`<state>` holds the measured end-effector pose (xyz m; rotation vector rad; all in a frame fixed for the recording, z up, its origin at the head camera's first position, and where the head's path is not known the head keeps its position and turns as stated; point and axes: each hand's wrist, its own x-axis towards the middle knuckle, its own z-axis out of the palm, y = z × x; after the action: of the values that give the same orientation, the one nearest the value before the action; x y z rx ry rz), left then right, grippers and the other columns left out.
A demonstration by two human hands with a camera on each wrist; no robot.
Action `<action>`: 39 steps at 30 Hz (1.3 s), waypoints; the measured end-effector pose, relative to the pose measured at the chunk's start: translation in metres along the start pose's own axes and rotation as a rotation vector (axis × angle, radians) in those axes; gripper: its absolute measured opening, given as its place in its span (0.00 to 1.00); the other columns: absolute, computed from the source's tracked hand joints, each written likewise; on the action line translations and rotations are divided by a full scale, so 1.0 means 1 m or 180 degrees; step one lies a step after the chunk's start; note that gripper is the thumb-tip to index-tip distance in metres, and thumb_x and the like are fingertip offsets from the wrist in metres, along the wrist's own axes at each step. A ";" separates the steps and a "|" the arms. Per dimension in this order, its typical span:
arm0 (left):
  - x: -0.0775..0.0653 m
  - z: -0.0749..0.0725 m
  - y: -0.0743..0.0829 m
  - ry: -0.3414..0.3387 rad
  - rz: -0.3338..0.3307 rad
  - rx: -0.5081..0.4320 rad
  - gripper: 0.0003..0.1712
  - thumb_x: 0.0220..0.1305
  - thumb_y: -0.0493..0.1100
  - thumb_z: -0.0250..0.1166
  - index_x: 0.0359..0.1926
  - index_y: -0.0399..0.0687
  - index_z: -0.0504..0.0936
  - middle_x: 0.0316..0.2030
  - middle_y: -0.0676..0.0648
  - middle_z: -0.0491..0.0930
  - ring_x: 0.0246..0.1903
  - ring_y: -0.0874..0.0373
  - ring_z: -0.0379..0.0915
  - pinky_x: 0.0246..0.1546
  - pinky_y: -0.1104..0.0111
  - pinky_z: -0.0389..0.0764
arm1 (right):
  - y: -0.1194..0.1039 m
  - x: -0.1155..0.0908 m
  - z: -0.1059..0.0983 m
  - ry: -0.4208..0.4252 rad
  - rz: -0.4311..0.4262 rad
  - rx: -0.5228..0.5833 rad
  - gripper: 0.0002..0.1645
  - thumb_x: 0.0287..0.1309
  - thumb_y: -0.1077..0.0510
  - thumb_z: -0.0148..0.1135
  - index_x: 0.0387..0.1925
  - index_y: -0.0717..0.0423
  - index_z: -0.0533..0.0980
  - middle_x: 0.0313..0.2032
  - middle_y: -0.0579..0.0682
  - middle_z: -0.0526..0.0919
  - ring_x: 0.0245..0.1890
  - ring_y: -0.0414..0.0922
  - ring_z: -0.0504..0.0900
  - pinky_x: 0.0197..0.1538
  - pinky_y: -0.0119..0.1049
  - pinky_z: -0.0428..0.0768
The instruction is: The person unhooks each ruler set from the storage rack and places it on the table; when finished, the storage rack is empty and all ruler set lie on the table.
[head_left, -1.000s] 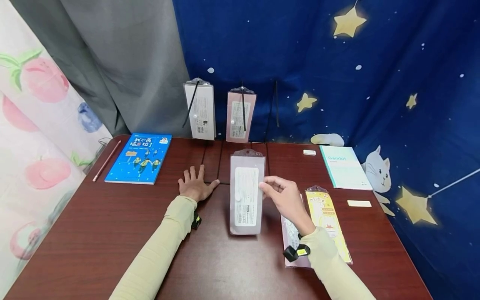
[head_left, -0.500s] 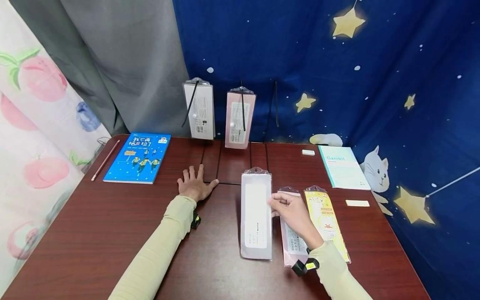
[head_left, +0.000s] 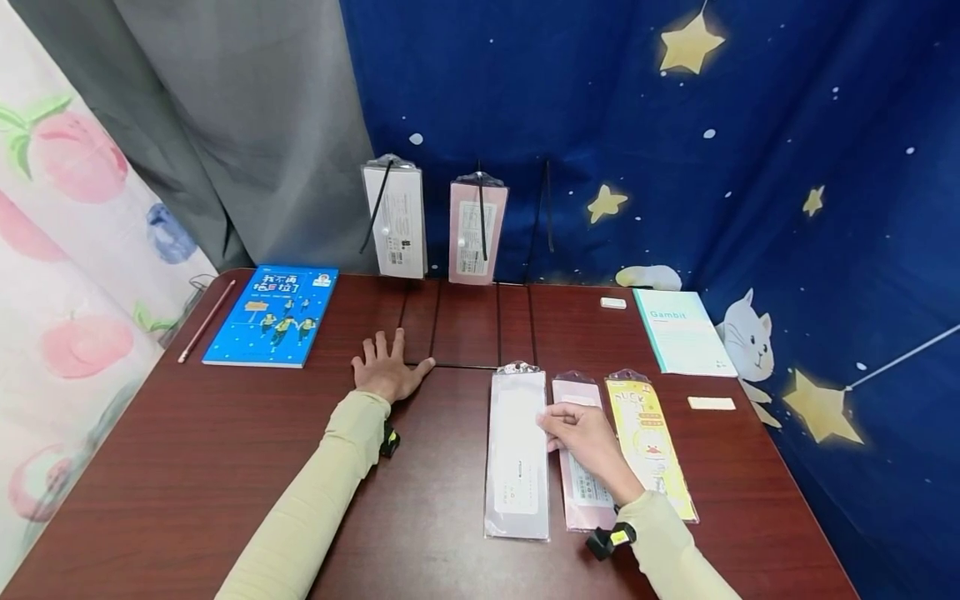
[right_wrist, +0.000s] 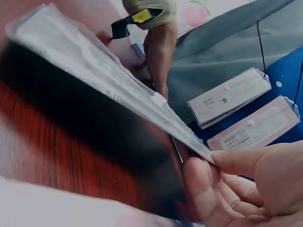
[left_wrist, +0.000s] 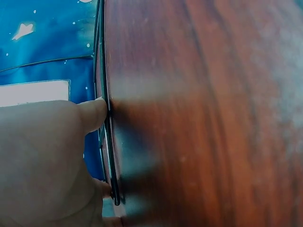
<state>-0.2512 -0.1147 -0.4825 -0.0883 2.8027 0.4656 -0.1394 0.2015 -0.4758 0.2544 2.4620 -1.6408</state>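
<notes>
My right hand (head_left: 585,437) pinches the right edge of a pale, flat plastic packet (head_left: 517,458) with a clear hanging tab and a white label. In the right wrist view the packet (right_wrist: 90,71) slants above the table, held between thumb and curled fingers. Just right of it lie a pink packet (head_left: 588,483), partly covered by that hand, and a yellow packet (head_left: 651,446). My left hand (head_left: 386,371) rests spread on the table, its thumb by the black wire base (left_wrist: 108,123) of a rack. Two packets, white (head_left: 396,221) and pink (head_left: 477,233), hang from the rack's hooks.
A third hook (head_left: 549,208) carries nothing. At the left lie a blue book (head_left: 272,321) and a pencil (head_left: 206,321). On the right are a pale notebook (head_left: 686,333), a small eraser (head_left: 612,303) and a cream strip (head_left: 711,403). Curtains (head_left: 637,100) close off the back.
My right hand has brought the pale packet down and toward me, from upright to nearly flat, beside the pink packet, which now shows more. The left hand stays put.
</notes>
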 end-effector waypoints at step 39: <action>-0.002 -0.001 0.000 0.0041 0.0007 -0.0014 0.54 0.73 0.73 0.47 0.84 0.47 0.41 0.82 0.31 0.38 0.81 0.30 0.33 0.78 0.35 0.44 | -0.027 0.008 0.002 -0.0108 -0.0258 -0.1851 0.12 0.62 0.56 0.72 0.23 0.54 0.86 0.16 0.42 0.76 0.17 0.38 0.70 0.24 0.30 0.68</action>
<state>-0.2496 -0.1151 -0.4808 -0.0896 2.8148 0.4736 -0.1535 0.1897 -0.4547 0.0440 2.8115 -0.8729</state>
